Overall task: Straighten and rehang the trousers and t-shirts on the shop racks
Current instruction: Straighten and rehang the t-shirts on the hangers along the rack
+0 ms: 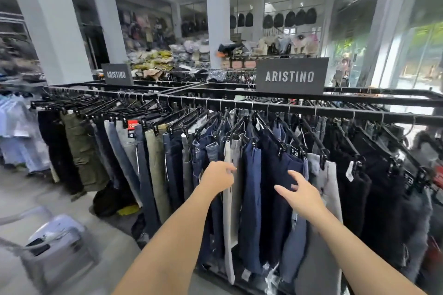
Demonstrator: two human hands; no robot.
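Observation:
A long black rack [239, 100] carries several pairs of trousers on black clip hangers. My left hand [219, 176] reaches among the jeans and touches the edge of a light grey pair [229, 211], fingers loosely curled. My right hand [298, 190] lies with spread, straight fingers on a dark navy pair [275, 165], next to a blue pair [250, 187]. Black trousers [374, 187] hang to the right, olive and grey ones [84, 151] to the left.
A grey sign reading ARISTINO [291, 75] stands on the rack top, a second one [117, 74] further left. A plastic stool [55, 235] stands on the floor at lower left. Piles of packed clothes [187, 52] and a white pillar [217, 7] lie behind.

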